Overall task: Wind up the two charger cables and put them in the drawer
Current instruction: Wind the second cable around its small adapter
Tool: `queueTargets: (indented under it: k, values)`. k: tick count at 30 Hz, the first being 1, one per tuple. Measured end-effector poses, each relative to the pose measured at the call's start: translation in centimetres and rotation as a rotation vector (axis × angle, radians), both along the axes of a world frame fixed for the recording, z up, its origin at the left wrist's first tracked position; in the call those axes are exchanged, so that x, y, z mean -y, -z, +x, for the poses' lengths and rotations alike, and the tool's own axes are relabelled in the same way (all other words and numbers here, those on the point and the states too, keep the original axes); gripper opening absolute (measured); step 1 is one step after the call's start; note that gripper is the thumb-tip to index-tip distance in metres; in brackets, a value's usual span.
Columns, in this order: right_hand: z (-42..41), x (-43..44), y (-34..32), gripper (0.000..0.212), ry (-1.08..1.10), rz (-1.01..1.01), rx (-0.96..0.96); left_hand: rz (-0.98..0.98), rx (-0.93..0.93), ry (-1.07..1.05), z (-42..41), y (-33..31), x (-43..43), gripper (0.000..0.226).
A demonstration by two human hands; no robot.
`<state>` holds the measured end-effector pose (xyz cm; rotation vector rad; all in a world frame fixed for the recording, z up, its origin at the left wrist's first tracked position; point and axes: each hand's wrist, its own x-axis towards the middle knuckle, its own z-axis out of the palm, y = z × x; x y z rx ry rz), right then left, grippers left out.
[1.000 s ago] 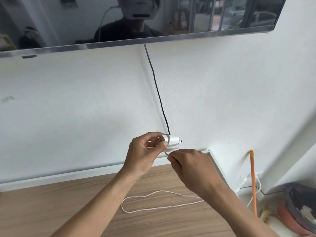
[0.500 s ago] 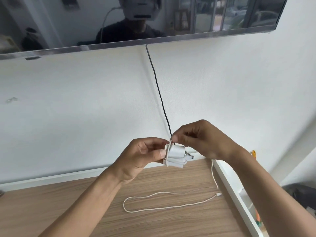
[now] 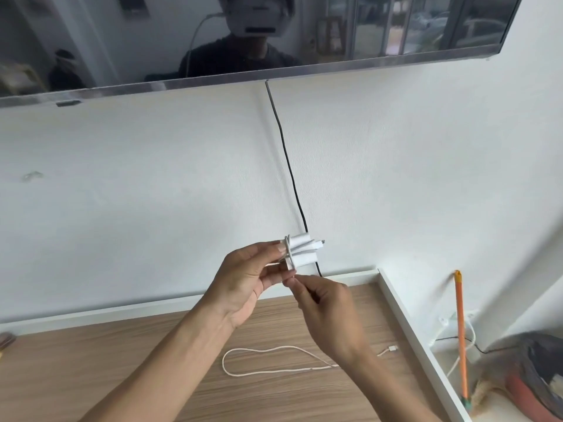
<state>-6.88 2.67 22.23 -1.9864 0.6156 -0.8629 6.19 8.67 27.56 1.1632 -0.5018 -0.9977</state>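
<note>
While the left hand [image 3: 243, 281] grips the white chargers [image 3: 301, 251], the right hand [image 3: 329, 315] pinches their cable [image 3: 274, 348] beneath.

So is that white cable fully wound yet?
Partly wound. Some turns wrap the charger in the left hand; a loop of white cable lies loose on the wooden top.

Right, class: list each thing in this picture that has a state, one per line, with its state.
Left hand: gripping the charger plug.
Right hand: pinching the cable.
Charger plug: held up, partly wrapped.
White cable: loose end lying on the wooden top.
Black cord: hanging down the wall.
</note>
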Motion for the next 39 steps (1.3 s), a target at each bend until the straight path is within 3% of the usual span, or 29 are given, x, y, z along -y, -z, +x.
queueTargets:
  k: [5,9,17,21,25,29,33,39]
  values:
    - [-0.7,0.2,-0.6,0.036,0.038,-0.286,-0.304,0.086,0.188,-0.157,-0.3,1.0,0.5,0.012]
    - [-1.6,0.2,-2.6,0.033,0.038,-0.437,-0.442,0.159,0.367,-0.155,-0.2,1.6,0.3,0.007]
    - [-2.9,1.3,-6.2,0.026,0.042,-0.504,-0.509,0.161,0.493,0.003,-0.2,1.9,-0.5,0.008]
    - [-2.8,2.0,-6.6,0.023,0.027,-0.564,-0.472,0.166,0.523,0.097,-0.2,1.5,-0.9,0.028]
    - [-2.3,2.5,-6.2,0.017,0.022,-0.654,-0.404,0.193,0.519,0.182,0.0,1.1,-1.3,0.033]
    - [-1.7,3.6,-5.9,0.013,-0.004,-0.469,-0.309,0.182,0.418,0.314,0.7,0.7,-2.0,0.013]
    - [-1.4,4.6,-5.6,0.021,-0.14,-0.158,-0.111,0.088,0.199,0.426,1.1,0.2,-2.8,0.018]
    - [-0.6,2.9,-1.8,0.032,-0.173,0.184,0.092,0.005,0.045,0.437,1.2,-0.4,-2.8,0.027]
